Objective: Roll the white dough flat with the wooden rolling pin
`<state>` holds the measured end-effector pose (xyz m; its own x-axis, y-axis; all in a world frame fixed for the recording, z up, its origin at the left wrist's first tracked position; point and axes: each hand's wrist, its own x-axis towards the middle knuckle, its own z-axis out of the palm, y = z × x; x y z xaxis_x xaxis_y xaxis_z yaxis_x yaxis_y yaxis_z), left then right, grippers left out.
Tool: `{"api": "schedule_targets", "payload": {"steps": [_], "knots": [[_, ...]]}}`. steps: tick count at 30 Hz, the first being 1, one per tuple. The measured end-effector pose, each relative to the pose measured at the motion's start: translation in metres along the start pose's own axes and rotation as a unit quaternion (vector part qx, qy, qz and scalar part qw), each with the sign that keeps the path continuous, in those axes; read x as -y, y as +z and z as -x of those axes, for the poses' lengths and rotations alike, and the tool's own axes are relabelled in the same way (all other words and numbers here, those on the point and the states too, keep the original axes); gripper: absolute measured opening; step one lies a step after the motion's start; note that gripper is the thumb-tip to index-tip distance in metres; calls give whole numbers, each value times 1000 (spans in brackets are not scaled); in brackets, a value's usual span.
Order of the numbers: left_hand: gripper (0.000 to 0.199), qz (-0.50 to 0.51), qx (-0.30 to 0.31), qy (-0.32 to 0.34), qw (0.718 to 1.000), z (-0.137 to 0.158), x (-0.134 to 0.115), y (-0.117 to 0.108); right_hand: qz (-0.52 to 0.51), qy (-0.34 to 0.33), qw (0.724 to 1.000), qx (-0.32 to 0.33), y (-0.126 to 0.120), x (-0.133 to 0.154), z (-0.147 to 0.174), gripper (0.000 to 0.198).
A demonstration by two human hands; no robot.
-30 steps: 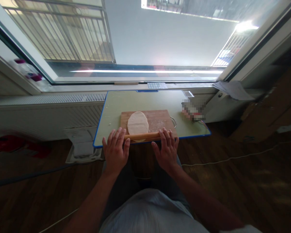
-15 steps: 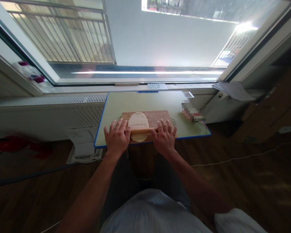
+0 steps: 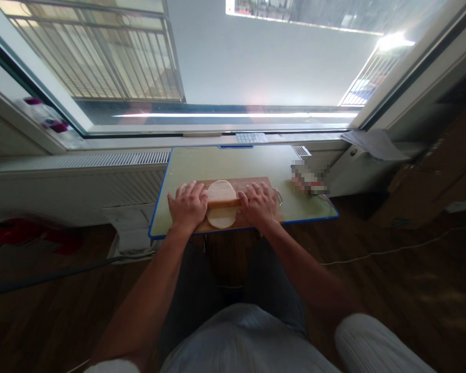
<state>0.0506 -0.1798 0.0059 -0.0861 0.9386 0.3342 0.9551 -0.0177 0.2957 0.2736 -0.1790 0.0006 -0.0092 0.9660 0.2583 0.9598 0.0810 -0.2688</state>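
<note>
A wooden rolling pin (image 3: pixel 222 204) lies crosswise over a flat, pale sheet of dough (image 3: pixel 222 218). The dough shows on both the far and near sides of the pin. Beneath it is a wooden cutting board (image 3: pixel 244 219) with a metal handle at its right end. My left hand (image 3: pixel 188 203) covers the pin's left end, palm down, fingers pointing forward. Over the right end rests my right hand (image 3: pixel 259 202), fingers curved across it. Both ends of the pin are hidden under the hands.
The board sits on a small pale-green table (image 3: pixel 194 161) with a blue edge. A blurred-out item (image 3: pixel 309 177) stands on its right side. Beyond are a radiator (image 3: pixel 132 158) and a large window. Plastic bottles (image 3: pixel 48 116) stand at the left sill; papers (image 3: pixel 375 144) lie at right.
Both hands have rolled the pin forward, away from me, across the dough. More of the dough's near part now shows, and less of its far part.
</note>
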Motion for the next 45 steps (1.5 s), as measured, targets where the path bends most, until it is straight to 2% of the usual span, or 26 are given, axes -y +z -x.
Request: {"api": "schedule_targets", "payload": {"steps": [9, 19, 27, 34, 41, 45], "knots": [[49, -2, 61, -26, 998, -39, 3, 3, 2, -5, 1000, -3, 2, 2, -33, 51], [50, -17, 104, -36, 994, -69, 4, 6, 27, -12, 998, 49, -1, 1, -63, 56], [51, -39, 117, -46, 991, -88, 1, 9, 22, 1, 997, 70, -1, 3, -81, 53], [49, -48, 83, -36, 995, -90, 0, 11, 16, 21, 999, 22, 3, 11, -80, 47], [48, -42, 76, 1, 996, -77, 1, 10, 43, -27, 999, 9, -1, 13, -58, 40], [47, -41, 66, 12, 997, -66, 1, 9, 25, -30, 999, -7, 1, 12, -44, 40]]}}
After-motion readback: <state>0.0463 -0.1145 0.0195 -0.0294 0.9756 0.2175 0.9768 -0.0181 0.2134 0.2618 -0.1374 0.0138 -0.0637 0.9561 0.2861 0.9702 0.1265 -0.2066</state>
